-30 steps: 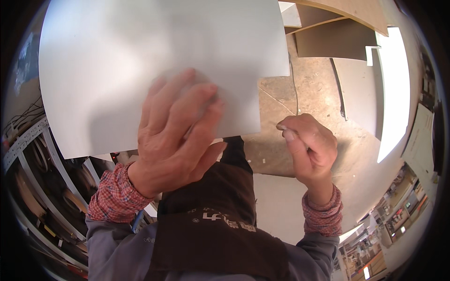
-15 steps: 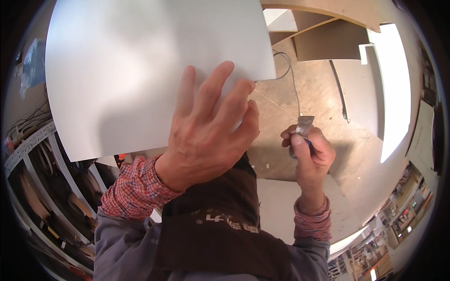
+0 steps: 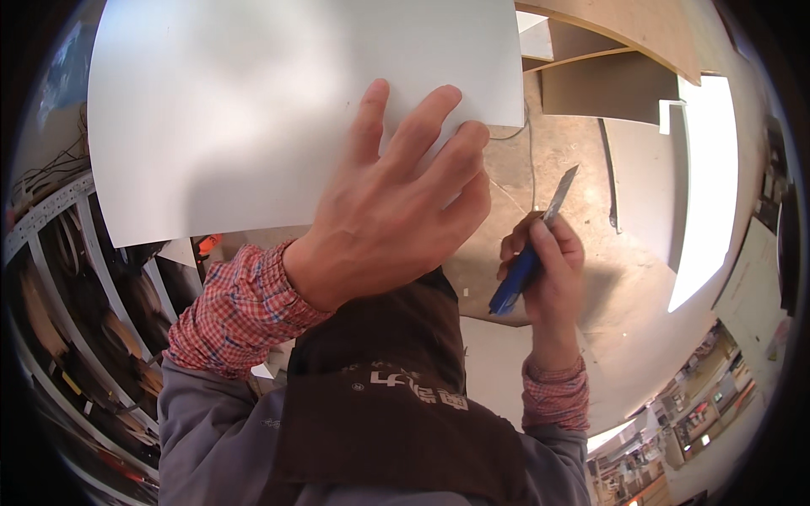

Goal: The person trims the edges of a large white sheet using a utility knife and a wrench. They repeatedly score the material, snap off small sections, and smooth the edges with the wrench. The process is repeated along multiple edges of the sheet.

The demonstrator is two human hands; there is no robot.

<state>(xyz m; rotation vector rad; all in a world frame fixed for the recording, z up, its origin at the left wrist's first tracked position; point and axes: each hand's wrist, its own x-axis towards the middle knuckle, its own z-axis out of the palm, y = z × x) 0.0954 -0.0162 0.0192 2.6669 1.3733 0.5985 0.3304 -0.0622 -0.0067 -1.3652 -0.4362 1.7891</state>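
My left hand (image 3: 396, 198) lies over the near right corner of a large white panel (image 3: 219, 160), fingers spread and pointing away from me. Its fingertips rest on the panel near the right edge. To the right of the panel, my right hand (image 3: 548, 253) grips a blue utility knife (image 3: 516, 282) around its body. The knife's metal blade (image 3: 562, 192) sticks out past my thumb, tilted up and to the right. A gap separates the knife from the panel.
Tan boards forming a frame (image 3: 624, 29) stand at the far right, beside a bright white panel (image 3: 709, 185). A thin cable (image 3: 532, 160) runs along the concrete floor (image 3: 574, 143). On the left is a metal rack (image 3: 59, 261) holding strips.
My right hand has turned the knife, so its blue body and long blade now show. My left hand appears slightly higher and further right, and the panel's near edge sits higher in view.
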